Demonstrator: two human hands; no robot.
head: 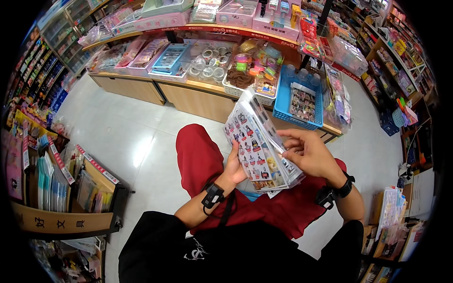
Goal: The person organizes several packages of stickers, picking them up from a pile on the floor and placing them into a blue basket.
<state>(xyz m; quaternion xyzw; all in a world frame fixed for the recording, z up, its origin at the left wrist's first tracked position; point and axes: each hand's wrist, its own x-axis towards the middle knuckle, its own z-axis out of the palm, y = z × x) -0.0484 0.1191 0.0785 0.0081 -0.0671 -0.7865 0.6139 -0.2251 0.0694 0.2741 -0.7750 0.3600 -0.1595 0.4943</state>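
Note:
A thick stack of sticker sheets in clear sleeves [253,148] stands tilted above my lap, its front sheet printed with rows of small cartoon figures. My left hand [236,164] grips the stack's lower left side, thumb over the front sheet. At the stack's right edge is my right hand [300,150], fingers bent, with thumb and forefinger touching the sleeve edges; whether they pinch a sheet is not plain. Beyond the stack, a blue plastic basket [279,102] on the low shelf holds more printed sheets [302,102] and several clear containers.
Left of the blue basket, a white basket [231,90] holds colourful items beside a clear bin of tape rolls [208,60]. A stationery rack [67,215] stands at the left, another rack with sheets [389,212] at the lower right. Wooden cabinet doors [194,100] lie ahead of my knees.

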